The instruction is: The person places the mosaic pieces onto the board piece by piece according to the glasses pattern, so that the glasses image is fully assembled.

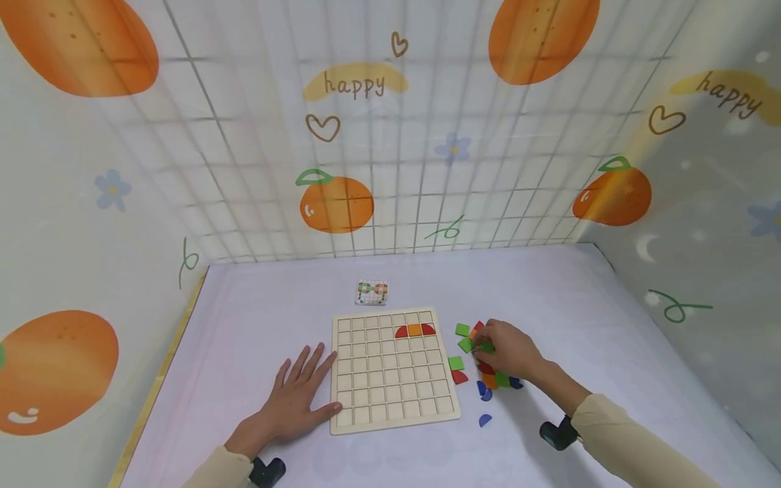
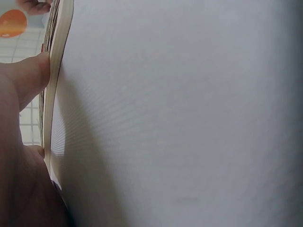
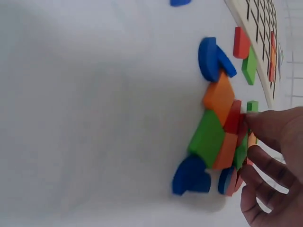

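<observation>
Left hand (image 1: 297, 398), fingers apart, touches the board (image 1: 390, 381); three pieces (image 1: 415, 330) are in. Loose pieces (image 3: 210, 138) lie by right fingers (image 3: 271, 168); can't tell if pinching.

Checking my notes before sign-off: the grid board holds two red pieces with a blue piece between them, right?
The middle piece is orange, not blue; the head view shows it between the two red pieces on the grid board.

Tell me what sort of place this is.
Probably a small indoor tabletop booth set up for puzzle work: sheeting printed with fruit encloses the back and sides of a pale table, where a gridded board lies beside loose colored pieces.
</observation>
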A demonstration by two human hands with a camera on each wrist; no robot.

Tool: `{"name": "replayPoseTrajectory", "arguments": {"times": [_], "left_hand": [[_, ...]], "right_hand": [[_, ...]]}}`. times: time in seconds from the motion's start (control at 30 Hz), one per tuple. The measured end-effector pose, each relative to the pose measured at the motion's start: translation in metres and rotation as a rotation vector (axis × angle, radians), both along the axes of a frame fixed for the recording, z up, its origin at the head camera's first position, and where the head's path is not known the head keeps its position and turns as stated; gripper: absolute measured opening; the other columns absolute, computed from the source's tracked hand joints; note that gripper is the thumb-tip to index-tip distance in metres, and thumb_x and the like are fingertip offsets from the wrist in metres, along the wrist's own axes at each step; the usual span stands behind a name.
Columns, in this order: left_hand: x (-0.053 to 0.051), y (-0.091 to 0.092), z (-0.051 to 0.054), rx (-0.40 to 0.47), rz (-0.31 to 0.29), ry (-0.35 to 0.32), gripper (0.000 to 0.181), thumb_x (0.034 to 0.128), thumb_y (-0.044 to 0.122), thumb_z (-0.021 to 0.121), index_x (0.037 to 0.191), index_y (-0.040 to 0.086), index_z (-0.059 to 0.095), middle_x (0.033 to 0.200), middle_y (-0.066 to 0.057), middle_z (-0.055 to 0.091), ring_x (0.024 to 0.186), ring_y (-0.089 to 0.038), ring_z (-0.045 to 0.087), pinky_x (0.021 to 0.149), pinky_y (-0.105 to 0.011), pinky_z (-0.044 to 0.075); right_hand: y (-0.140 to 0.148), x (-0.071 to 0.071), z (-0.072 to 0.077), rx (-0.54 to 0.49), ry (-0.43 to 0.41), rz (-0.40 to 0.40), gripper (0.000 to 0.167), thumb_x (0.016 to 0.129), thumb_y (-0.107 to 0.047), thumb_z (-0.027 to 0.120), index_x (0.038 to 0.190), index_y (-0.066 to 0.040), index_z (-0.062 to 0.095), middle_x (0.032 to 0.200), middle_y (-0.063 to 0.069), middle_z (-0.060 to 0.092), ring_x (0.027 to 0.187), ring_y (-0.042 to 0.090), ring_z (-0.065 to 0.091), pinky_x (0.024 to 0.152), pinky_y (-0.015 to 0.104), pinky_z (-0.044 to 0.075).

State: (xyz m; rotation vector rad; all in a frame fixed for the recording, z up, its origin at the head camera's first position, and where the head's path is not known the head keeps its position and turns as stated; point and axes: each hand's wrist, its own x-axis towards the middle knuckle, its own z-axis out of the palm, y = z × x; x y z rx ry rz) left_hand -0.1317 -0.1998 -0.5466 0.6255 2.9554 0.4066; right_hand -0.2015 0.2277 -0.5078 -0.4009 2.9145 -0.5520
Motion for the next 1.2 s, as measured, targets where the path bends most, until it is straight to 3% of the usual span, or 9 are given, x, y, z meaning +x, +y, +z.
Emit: {"name": "replayPoseTrajectory", "arguments": {"times": [0.13, 0.37, 0.53, 0.77, 0.93, 1.2], "left_hand": [[0.001, 0.000, -0.001, 0.020, -0.001, 0.024, 0.090, 0.0886, 0.068, 0.053, 0.157, 0.015, 0.026, 0.162, -0.014, 0.015, 0.148, -0.038, 0.006, 0.113, -0.063, 0.007], [0.002, -0.001, 0.002, 0.015, 0.000, 0.047, 0.090, 0.0886, 0.067, 0.054, 0.156, 0.015, 0.027, 0.162, -0.015, 0.017, 0.147, -0.039, 0.009, 0.112, -0.063, 0.008], [0.002, -0.001, 0.001, 0.010, 0.001, 0.045, 0.090, 0.0883, 0.067, 0.054, 0.156, 0.015, 0.027, 0.162, -0.015, 0.016, 0.147, -0.039, 0.008, 0.112, -0.063, 0.008], [0.000, 0.000, 0.000, -0.016, 0.001, 0.025, 0.092, 0.0882, 0.070, 0.051, 0.158, 0.017, 0.023, 0.163, -0.012, 0.012, 0.148, -0.037, 0.005, 0.113, -0.063, 0.007], [-0.001, 0.001, -0.001, -0.024, -0.002, 0.032, 0.092, 0.0881, 0.070, 0.051, 0.158, 0.017, 0.024, 0.163, -0.012, 0.013, 0.148, -0.037, 0.006, 0.113, -0.063, 0.008], [0.000, -0.001, -0.004, 0.038, -0.018, 0.062, 0.090, 0.0877, 0.067, 0.055, 0.156, 0.015, 0.028, 0.162, -0.015, 0.017, 0.147, -0.039, 0.008, 0.112, -0.064, 0.007]], "right_hand": [[0.009, 0.006, 0.000, 0.001, -0.002, -0.002, 0.017, 0.080, -0.021, 0.083, 0.094, -0.015, 0.076, 0.079, -0.006, 0.057, 0.072, 0.013, 0.053, 0.063, 0.024, 0.049], [0.022, 0.015, -0.002, -0.045, 0.008, 0.037, 0.016, 0.081, -0.021, 0.082, 0.093, -0.013, 0.076, 0.078, -0.007, 0.058, 0.074, 0.013, 0.055, 0.068, 0.027, 0.052], [0.028, 0.017, 0.002, -0.055, -0.026, 0.082, 0.014, 0.083, -0.016, 0.081, 0.096, -0.014, 0.078, 0.085, -0.009, 0.063, 0.083, 0.012, 0.059, 0.075, 0.029, 0.055], [0.033, 0.018, 0.010, 0.022, -0.045, 0.135, 0.020, 0.078, -0.013, 0.083, 0.097, -0.019, 0.078, 0.098, -0.007, 0.067, 0.096, 0.018, 0.062, 0.083, 0.038, 0.056], [0.036, 0.018, 0.009, 0.098, -0.003, 0.189, 0.021, 0.077, -0.018, 0.085, 0.097, -0.021, 0.078, 0.097, -0.009, 0.068, 0.095, 0.016, 0.062, 0.083, 0.037, 0.056], [0.037, 0.015, 0.004, 0.184, 0.160, 0.285, 0.019, 0.077, -0.028, 0.086, 0.093, -0.021, 0.080, 0.090, -0.012, 0.070, 0.085, 0.011, 0.064, 0.076, 0.030, 0.057]]}}
